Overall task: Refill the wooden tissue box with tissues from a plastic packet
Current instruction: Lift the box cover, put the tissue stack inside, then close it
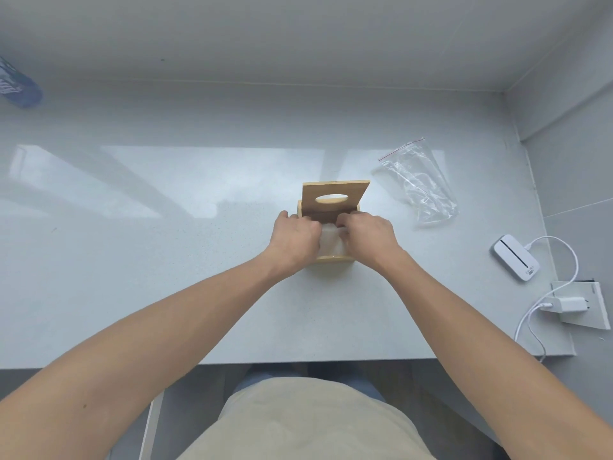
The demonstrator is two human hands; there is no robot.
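Note:
The wooden tissue box (332,258) stands at the middle of the white counter, its lid (335,197) with an oval slot tipped up at the far side. White tissues (330,242) lie inside the box, partly hidden by my hands. My left hand (295,239) and my right hand (370,237) both reach into the box from above, fingers curled on the tissues. The clear plastic packet (419,182) with a red zip strip lies flat and looks empty, to the right of the box.
A white device (515,262) with a cable and a plug adapter (570,305) sit near the counter's right edge. A blue patterned object (18,84) lies at the far left. Walls bound the counter at the back and right.

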